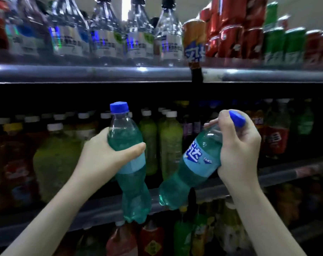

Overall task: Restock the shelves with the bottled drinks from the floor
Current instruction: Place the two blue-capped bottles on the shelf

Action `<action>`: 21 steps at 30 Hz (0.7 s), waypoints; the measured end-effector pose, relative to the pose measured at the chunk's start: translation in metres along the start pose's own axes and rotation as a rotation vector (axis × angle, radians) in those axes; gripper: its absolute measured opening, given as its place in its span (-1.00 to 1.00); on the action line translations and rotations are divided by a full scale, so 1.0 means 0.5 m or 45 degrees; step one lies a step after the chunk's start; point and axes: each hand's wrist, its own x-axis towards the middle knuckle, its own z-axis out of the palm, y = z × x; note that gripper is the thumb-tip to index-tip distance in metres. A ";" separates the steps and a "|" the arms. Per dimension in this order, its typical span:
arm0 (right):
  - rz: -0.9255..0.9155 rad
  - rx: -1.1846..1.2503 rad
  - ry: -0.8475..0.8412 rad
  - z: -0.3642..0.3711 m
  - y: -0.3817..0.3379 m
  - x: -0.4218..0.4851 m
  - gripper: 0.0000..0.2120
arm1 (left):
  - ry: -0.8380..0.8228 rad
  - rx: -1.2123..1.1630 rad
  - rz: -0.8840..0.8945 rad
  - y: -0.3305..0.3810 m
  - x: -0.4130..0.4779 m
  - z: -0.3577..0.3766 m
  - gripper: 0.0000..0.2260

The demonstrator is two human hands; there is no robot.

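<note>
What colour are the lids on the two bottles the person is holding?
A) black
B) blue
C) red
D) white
B: the upright bottle gripped by the left hand and the tilted bottle gripped by the right hand are both capped in blue.

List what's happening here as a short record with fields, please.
Left hand: grips upright teal bottle at its middle
Right hand: grips tilted teal bottle near its cap
Top shelf: clear bottles, red cans, green cans
Middle shelf: green bottles with white caps
Progress: both teal bottles held in front of shelves, not yet placed
</note>
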 end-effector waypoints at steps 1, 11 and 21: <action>-0.033 -0.030 0.041 -0.024 -0.006 0.018 -0.87 | -0.025 -0.026 0.016 0.005 0.006 0.022 -0.70; -0.318 -0.274 0.191 -0.271 0.059 0.239 -0.89 | -0.035 -0.050 0.060 0.076 0.035 0.284 -0.75; -0.202 -0.272 -0.054 -0.283 0.179 0.375 -0.88 | 0.298 -0.027 -0.024 0.158 0.055 0.444 -0.72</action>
